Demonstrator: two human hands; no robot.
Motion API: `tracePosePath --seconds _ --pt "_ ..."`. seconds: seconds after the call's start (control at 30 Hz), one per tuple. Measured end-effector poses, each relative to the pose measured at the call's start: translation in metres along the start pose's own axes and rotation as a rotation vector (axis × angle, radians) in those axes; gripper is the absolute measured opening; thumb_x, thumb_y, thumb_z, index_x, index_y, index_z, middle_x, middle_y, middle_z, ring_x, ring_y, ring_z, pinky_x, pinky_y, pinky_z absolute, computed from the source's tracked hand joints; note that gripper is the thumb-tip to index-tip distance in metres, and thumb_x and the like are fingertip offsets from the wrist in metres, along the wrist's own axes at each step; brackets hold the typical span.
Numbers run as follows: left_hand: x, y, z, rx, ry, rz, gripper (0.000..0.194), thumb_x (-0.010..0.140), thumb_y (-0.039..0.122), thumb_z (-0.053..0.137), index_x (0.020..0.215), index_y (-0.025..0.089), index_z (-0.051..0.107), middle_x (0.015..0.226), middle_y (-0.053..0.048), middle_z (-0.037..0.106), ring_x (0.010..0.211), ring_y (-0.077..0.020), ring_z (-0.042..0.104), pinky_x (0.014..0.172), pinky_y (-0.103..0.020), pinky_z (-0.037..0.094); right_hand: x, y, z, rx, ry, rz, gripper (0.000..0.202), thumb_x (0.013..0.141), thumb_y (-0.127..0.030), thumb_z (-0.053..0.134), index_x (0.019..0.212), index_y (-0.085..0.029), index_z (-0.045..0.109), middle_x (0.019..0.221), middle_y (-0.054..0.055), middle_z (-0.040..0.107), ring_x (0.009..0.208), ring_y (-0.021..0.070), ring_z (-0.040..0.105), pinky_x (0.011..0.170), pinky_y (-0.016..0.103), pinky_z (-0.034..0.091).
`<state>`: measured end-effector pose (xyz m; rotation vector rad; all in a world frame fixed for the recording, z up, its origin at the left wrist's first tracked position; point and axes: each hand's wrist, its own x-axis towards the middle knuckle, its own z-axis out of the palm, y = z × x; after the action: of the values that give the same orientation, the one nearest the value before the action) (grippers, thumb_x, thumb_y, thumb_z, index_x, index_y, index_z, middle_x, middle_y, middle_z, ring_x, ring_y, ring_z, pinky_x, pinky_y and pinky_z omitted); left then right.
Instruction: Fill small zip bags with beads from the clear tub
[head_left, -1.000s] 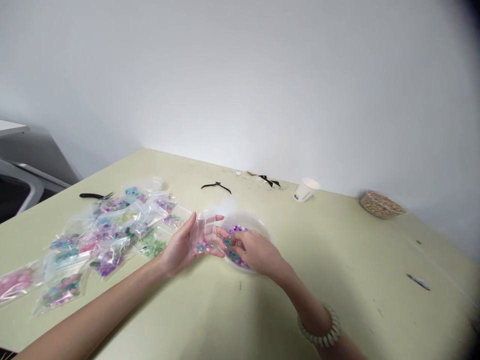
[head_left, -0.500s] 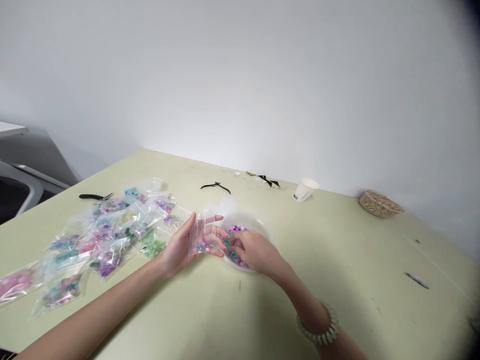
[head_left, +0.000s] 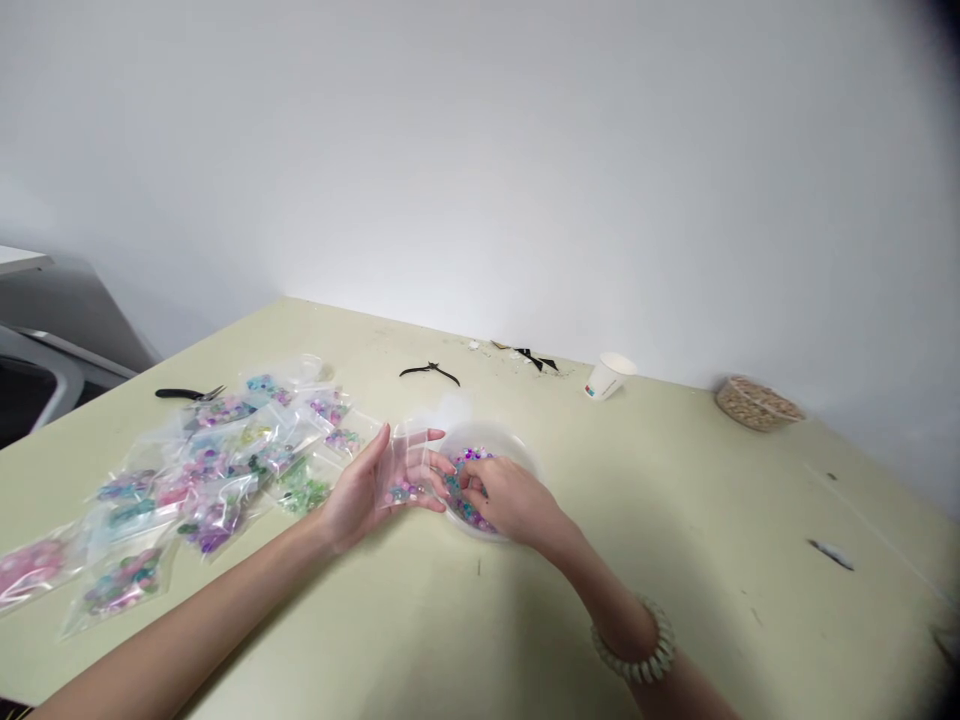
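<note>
In my left hand (head_left: pixel 356 495), palm turned up, a small clear zip bag (head_left: pixel 403 468) rests against the fingers, with several pastel beads at its bottom. Just to its right stands a white bowl (head_left: pixel 525 455) of purple, blue and pink beads (head_left: pixel 474 512). My right hand (head_left: pixel 517 505) reaches over the bowl's right side, thumb and fingertips pinched together among the beads. Whatever sits between those fingertips is too small to make out. Left of my left hand lies a pile of filled bead bags (head_left: pixel 217 465).
Behind the bowl lie black pliers (head_left: pixel 430 370); a second pair of pliers (head_left: pixel 187 394) is beyond the bags. A paper cup (head_left: pixel 609 377) and a clear tub of tan pieces (head_left: pixel 757 403) stand near the wall. Black scraps (head_left: pixel 536 360) litter the back edge.
Almost nothing differs. The view has shifted very slightly; both hands keep their places, the left with the bag, the right in the bowl.
</note>
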<state>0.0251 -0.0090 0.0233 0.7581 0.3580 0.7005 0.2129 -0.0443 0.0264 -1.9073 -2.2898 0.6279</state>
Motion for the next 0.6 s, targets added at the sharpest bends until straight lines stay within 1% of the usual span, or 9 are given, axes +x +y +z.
tracePosePath --seconds 0.27,0.47,0.6 --pt "-0.0002 -0.0011 -0.0005 0.044 0.007 0.003 0.053 0.089 0.051 0.036 0.122 0.012 0.05 0.092 -0.014 0.066 0.076 -0.0244 0.064 0.067 -0.037 0.049 0.0006 0.0016 0.0018 -0.004 0.025 -0.013 0.016 0.083 -0.015 0.048 0.088 -0.018 0.063 0.083 0.004 0.065 0.078 0.0167 0.056 0.061 0.024 0.029" --pt "-0.0004 -0.0012 0.0 0.054 -0.001 0.018 0.05 0.09 0.05 0.036 0.115 0.011 0.055 0.092 -0.014 0.066 0.074 -0.0239 0.064 0.067 -0.038 0.05 0.0007 0.0009 0.0005 0.002 0.009 -0.001 0.017 0.083 -0.015 0.047 0.087 -0.019 0.064 0.082 0.004 0.065 0.075 0.016 0.056 0.059 0.024 0.029" --pt "-0.0004 -0.0012 0.0002 0.062 -0.001 0.03 0.048 0.09 0.048 0.037 0.114 0.011 0.057 0.092 -0.014 0.067 0.074 -0.0241 0.064 0.067 -0.039 0.051 0.0003 0.0004 0.0 0.007 -0.002 0.016 0.018 0.083 -0.015 0.047 0.089 -0.019 0.064 0.083 0.004 0.065 0.074 0.0158 0.056 0.059 0.024 0.029"
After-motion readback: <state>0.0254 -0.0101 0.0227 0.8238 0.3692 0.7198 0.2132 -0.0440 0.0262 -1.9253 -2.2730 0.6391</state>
